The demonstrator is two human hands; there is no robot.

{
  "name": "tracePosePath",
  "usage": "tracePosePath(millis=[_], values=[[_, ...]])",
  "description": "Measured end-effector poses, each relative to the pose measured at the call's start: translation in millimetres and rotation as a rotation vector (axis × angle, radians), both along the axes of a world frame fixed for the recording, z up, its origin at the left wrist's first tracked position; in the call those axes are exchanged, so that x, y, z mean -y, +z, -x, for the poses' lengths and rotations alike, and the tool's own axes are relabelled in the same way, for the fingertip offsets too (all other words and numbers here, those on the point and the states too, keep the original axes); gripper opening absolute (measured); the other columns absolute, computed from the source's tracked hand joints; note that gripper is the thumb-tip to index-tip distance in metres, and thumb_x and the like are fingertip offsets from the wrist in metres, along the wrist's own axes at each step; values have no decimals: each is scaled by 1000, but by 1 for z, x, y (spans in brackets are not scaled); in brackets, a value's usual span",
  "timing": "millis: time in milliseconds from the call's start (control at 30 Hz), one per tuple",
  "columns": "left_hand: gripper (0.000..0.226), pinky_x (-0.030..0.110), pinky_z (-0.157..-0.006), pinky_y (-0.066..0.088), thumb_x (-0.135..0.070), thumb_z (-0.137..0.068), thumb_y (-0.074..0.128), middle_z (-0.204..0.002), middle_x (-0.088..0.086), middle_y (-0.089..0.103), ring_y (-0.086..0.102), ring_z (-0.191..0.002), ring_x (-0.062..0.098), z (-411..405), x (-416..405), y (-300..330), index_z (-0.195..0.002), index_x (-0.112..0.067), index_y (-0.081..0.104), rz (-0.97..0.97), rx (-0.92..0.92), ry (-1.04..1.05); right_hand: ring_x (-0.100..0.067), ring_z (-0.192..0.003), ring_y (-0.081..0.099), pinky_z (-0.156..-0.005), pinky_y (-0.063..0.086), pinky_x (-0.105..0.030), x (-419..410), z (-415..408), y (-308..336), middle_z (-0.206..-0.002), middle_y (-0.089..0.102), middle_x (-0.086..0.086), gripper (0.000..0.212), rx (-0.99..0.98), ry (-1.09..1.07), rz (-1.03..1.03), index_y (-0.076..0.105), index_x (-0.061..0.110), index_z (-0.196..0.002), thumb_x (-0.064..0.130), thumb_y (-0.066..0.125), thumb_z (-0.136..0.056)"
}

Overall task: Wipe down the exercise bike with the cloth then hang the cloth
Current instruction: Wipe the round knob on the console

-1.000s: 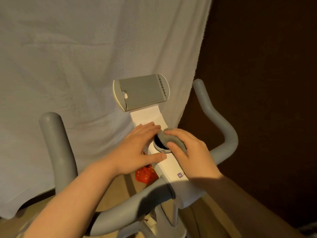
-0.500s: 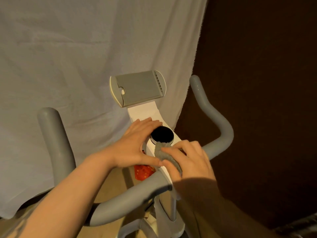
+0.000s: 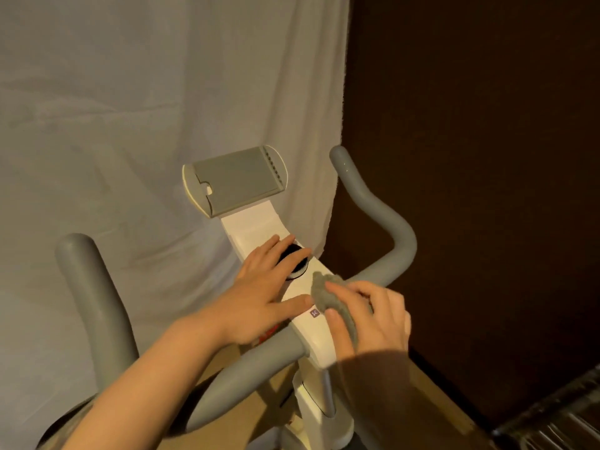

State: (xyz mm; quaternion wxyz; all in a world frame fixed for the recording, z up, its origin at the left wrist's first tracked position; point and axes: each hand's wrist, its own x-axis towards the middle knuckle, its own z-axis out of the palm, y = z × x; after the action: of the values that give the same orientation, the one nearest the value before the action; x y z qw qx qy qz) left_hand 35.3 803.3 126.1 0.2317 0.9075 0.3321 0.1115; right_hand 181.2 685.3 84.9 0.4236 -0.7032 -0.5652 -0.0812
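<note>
My right hand (image 3: 367,316) is curled around the grey cloth (image 3: 334,300), thumb below and fingers on top, pressing it onto the white console bar (image 3: 319,336) of the exercise bike (image 3: 311,407). The cloth sits bunched just right of the small purple logo square (image 3: 314,313).

My left hand (image 3: 263,287) lies flat and spread on the same bar. Its fingers cover part of the black round knob (image 3: 297,266); its thumb points toward the cloth and almost touches it.

The grey device tray (image 3: 235,180) at the head of the bar is tilted toward me and holds nothing.

The left handlebar (image 3: 87,297) rises at the left; the right handlebar (image 3: 373,209) curves up behind my right hand.

A pale sheet (image 3: 146,108) hangs behind the bike. A red object (image 3: 271,332) shows below my left hand; I cannot identify it.
</note>
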Motion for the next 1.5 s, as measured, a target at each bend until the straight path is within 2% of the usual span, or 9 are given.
tracePosePath(millis=[100, 233, 433, 567, 700, 800, 900, 1033, 1500], values=[[60, 26, -117, -9, -52, -96, 27, -161, -13, -4, -13, -145, 3, -15, 18, 3, -152, -37, 13, -103, -32, 109, -9, -101, 42, -80, 26, -25, -9, -14, 4, -110, 50, 10, 32, 232, 115, 66, 59, 30, -117, 38, 43, -91], [53, 35, -121, -8, -20, -102, 30, -161, -10, 0, -11, -147, 8, -37, 48, -4, -152, -31, 17, -155, 67, 285, -7, -100, 40, -84, 43, -34, -19, -23, 11, -107, 50, 9, 37, -37, -21, 43, 64, 27, -117, 40, 41, -90], [52, 42, -121, 14, -17, -98, 45, -158, -4, 20, 9, -146, 13, -35, 46, -13, -148, -22, 32, -153, 207, 317, -9, -98, 45, -78, 45, -32, -6, -18, 2, -108, 51, 8, 35, 230, 107, 12, 64, 25, -116, 37, 45, -90], [46, 40, -119, 21, -16, -100, 41, -156, -3, 25, 17, -145, 13, -35, 46, -16, -145, -19, 37, -124, 267, 327, -1, -97, 36, -73, 50, -31, 0, -23, 1, -110, 38, 19, 39, -62, -75, 26, 52, 36, -127, 42, 38, -91], [52, 30, -119, -2, -10, -100, 40, -161, -7, 6, -5, -149, 11, -31, 39, -13, -147, -30, 29, 63, 391, 452, -12, -98, 44, -79, 35, -28, -2, 7, 8, -113, 45, 10, 38, 266, 146, 36, 57, 32, -123, 34, 42, -88], [53, 44, -120, -9, -9, -100, 40, -159, -2, 19, 5, -149, 20, -22, 31, -18, -144, -37, 30, 117, 396, 521, -8, -104, 42, -83, 29, -26, -19, -10, 17, -112, 52, 12, 39, 138, 163, 102, 57, 35, -126, 38, 39, -92], [51, 51, -118, 15, -21, -99, 43, -150, 8, 36, 26, -142, 30, -7, 20, -23, -147, -33, 31, 122, 361, 437, -8, -104, 45, -83, 28, -24, -2, 10, 10, -114, 55, 13, 38, 60, 192, 86, 60, 36, -124, 36, 44, -89], [52, 19, -109, 18, -18, -100, 46, -137, -13, 38, 29, -133, 6, 9, 10, -18, -149, -22, 29, 60, 316, 384, -10, -104, 44, -84, 33, -28, -20, 11, 20, -115, 56, 11, 37, 207, 442, 159, 62, 36, -123, 38, 44, -91], [51, 17, -113, 6, -17, -103, 38, -145, -22, 21, 7, -141, -3, 7, 17, -30, -151, -26, 22, 97, 390, 404, -6, -102, 43, -83, 26, -25, -10, 4, 16, -111, 54, 13, 34, 19, 159, 129, 58, 38, -120, 37, 39, -92]])
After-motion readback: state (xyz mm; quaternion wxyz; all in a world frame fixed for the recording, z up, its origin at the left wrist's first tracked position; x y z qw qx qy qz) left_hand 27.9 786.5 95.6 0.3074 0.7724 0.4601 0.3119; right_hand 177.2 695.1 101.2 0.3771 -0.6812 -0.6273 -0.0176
